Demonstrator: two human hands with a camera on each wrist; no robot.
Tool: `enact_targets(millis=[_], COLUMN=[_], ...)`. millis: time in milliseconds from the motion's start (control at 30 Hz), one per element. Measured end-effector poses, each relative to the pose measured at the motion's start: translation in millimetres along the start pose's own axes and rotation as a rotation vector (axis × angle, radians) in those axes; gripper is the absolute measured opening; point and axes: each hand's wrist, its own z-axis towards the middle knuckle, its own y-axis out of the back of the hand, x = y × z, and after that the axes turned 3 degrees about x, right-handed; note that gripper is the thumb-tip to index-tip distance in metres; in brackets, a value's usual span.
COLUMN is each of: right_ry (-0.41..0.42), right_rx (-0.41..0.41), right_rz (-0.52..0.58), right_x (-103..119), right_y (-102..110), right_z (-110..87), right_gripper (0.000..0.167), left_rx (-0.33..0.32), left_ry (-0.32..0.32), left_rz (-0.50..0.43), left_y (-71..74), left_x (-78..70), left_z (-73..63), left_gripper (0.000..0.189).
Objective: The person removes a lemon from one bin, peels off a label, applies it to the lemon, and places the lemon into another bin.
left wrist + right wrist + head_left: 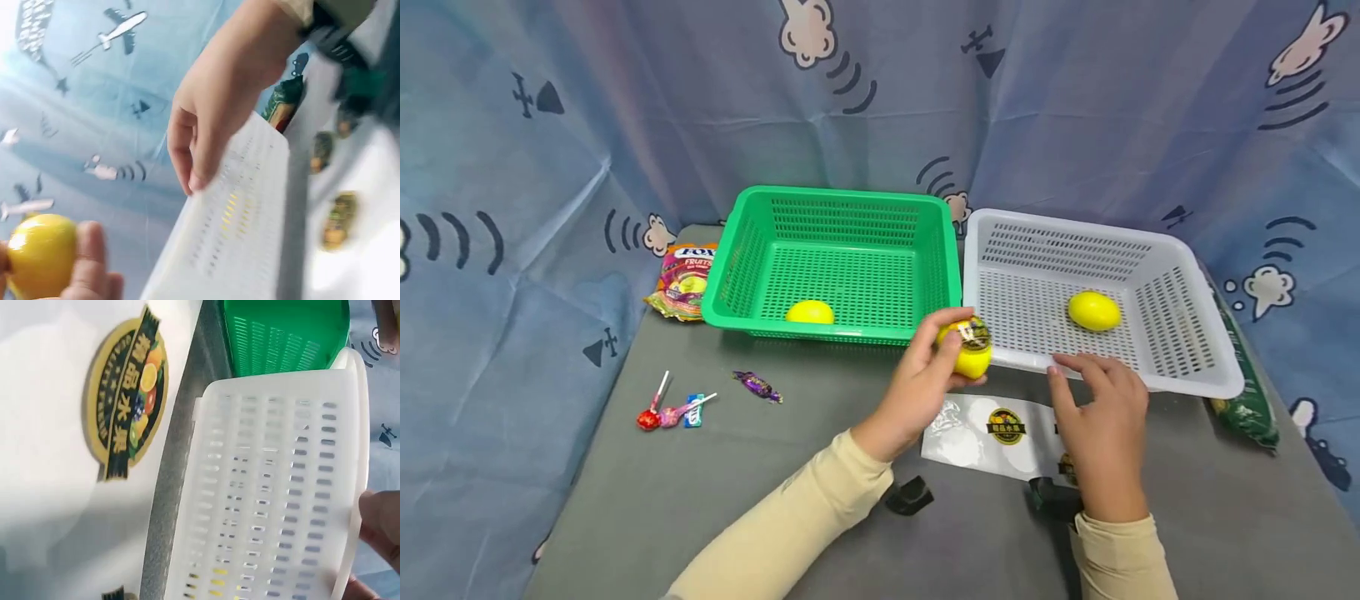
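Note:
In the head view my left hand [921, 383] grips a yellow lemon [973, 358] between thumb and fingers. A black-and-gold round sticker [975, 333] lies on the lemon's upper side. My right hand [1101, 417] is at the front rim of the white basket [1180, 385], fingers loosely bent, thumb and fingertips close to the rim. The right wrist view shows fingers [384, 519] beside that rim; whether they press on it is unclear. One lemon [1093, 311] lies in the white basket and another [810, 312] in the green basket [842, 332].
A white sticker sheet [958, 433] with black-and-gold labels lies before the baskets. Lollipops [649, 419] and a purple wrapped candy [758, 387] are at left. A candy bag [685, 283] and a green packet [1247, 408] flank the baskets. A black strap piece [910, 496] lies in front.

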Motion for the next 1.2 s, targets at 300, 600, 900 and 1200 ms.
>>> enact_targets(millis=[300, 600, 900, 1200], right_ry=[0.021, 0.031, -0.02, 0.138], right_rx=[-0.02, 0.008, 0.052, 0.08], right_rz=[0.003, 0.04, 0.039, 0.08], right_x=[2.8, 1.9, 4.8, 80.0], right_y=[-1.8, -0.9, 2.2, -14.5], right_z=[2.7, 3.9, 5.6, 34.6], right_gripper=[0.022, 0.021, 0.023, 0.026], left_rx=[0.052, 0.096, -0.007, -0.173], left_ry=[0.056, 0.003, -0.184, 0.009], left_rz=[0.759, 0.854, 0.604, 0.468], left_y=[-57.0, -45.5, 19.4, 67.2], left_x=[14.3, 19.6, 17.2, 44.8], left_z=[111.3, 94.4, -16.6, -105.6], left_gripper=[0.037, 0.042, 0.018, 0.016])
